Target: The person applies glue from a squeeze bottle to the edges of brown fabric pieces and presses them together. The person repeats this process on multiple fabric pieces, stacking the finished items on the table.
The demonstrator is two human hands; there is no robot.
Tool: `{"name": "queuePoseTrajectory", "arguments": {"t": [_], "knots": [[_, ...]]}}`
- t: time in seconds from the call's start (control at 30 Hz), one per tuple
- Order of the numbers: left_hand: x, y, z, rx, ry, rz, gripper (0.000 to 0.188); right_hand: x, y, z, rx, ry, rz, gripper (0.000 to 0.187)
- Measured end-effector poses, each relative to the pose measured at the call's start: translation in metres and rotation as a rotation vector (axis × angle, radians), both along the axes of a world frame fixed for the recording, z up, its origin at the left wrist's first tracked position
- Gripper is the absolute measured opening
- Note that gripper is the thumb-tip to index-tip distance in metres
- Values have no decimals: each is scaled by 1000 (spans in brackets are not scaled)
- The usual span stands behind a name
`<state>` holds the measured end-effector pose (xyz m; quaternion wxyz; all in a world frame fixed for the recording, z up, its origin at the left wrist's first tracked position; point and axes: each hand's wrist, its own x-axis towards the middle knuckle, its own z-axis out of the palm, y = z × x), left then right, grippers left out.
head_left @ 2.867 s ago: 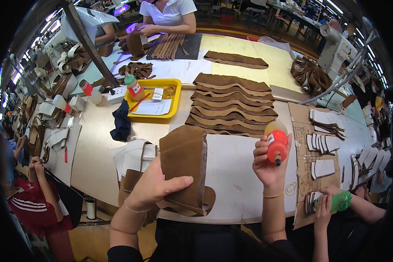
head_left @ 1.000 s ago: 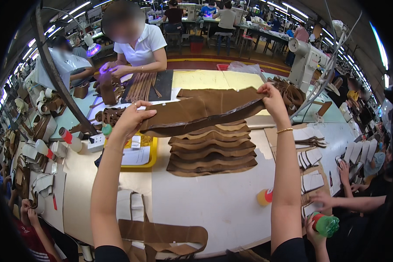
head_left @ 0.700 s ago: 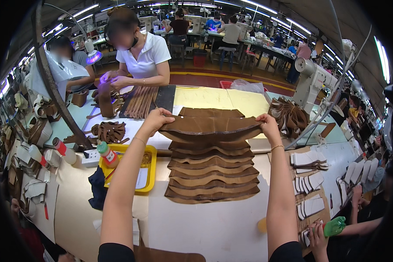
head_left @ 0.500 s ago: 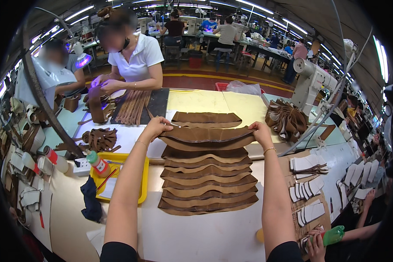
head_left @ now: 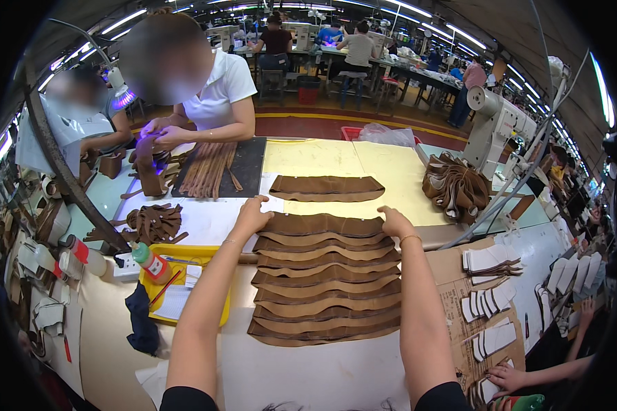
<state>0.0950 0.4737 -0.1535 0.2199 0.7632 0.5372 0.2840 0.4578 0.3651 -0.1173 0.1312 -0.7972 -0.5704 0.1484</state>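
Note:
A row of overlapping brown leather strips (head_left: 325, 288) lies across the table before me, wavy along their edges. The farthest strip of this row (head_left: 325, 225) rests flat on the one below it. At its left end is my left hand (head_left: 253, 215), thumb and forefinger apart. My right hand (head_left: 396, 223) is at the other end, fingers loosely spread and partly covering the corner. Neither hand visibly pinches the leather. Beyond them, a separate brown strip (head_left: 327, 188) lies alone on the pale surface.
Left of my arm stands a yellow tray (head_left: 225, 301) with a green-capped bottle (head_left: 151, 264). A dark cloth (head_left: 141, 318) lies beside it. Looped brown strips (head_left: 456, 188) sit far right near a sewing machine (head_left: 497, 130). Opposite, a person handles brown pieces; another's hand (head_left: 507, 377) is lower right.
The strip held up between my hands now lies down on the far end of the row. Both hands have loosened at its ends. The green bottle at lower right has moved down.

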Motion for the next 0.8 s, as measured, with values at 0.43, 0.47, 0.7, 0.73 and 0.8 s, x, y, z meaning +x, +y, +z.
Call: {"name": "queuePoseTrajectory", "arguments": {"t": [0.43, 0.47, 0.7, 0.73, 0.8], "knots": [[-140, -251, 124, -364, -424, -224, 42, -220, -208, 123, 483, 2463, 526, 46], [-151, -275, 130, -401, -433, -195, 41, -229, -223, 129, 413, 2529, 540, 48], [-210, -391, 122, -443, -671, -17, 29, -269, -295, 148, 234, 2651, 704, 54], [-213, -403, 123, -415, -703, -8, 25, -275, -301, 152, 225, 2648, 692, 54], [-213, -423, 120, -440, -815, 20, 10, -281, -316, 152, 257, 2589, 704, 52]]}}
